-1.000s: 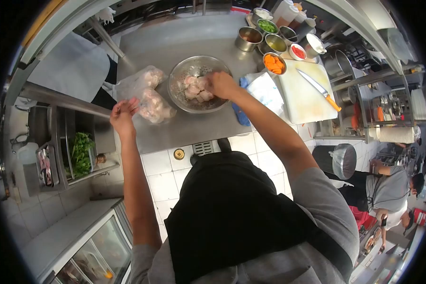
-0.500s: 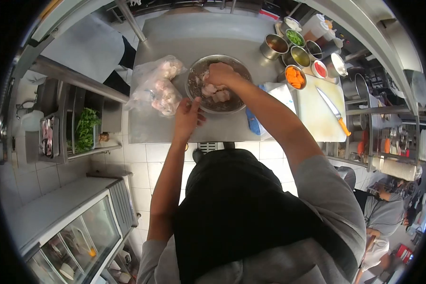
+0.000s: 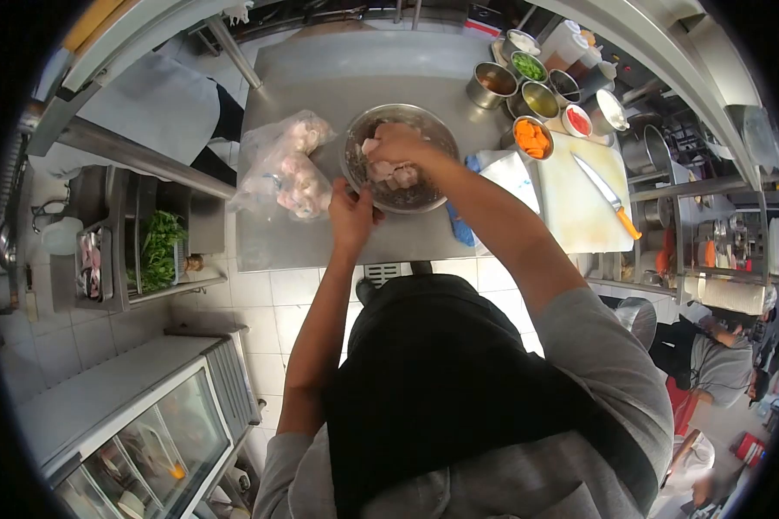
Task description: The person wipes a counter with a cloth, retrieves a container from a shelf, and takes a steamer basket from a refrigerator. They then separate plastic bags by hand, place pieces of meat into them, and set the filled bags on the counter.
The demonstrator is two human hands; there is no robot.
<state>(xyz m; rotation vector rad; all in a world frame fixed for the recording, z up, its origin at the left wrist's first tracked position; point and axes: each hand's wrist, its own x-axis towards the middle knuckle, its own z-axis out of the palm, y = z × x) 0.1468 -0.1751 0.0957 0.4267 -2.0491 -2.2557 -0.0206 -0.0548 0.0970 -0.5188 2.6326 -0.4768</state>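
Observation:
A round metal bowl stands on the steel table and holds pieces of pale raw meat in a little liquid. My right hand reaches down into it, fingers curled on the meat and partly hidden; one pale piece shows at the fingertips. At the near left rim, my left hand has its thumb and fingers closed on the bowl's edge. Left of the bowl lies a clear plastic bag with more raw meat in it.
At the right lie a cutting board with an orange-handled knife, and a white packet beside a blue cloth. Several metal containers, one with carrot slices, crowd the back right. A person is at the far right.
My left hand has moved right and closed on the bowl's rim. My right hand stays in the bowl, stirring the meat slightly. The whole view has shifted a little.

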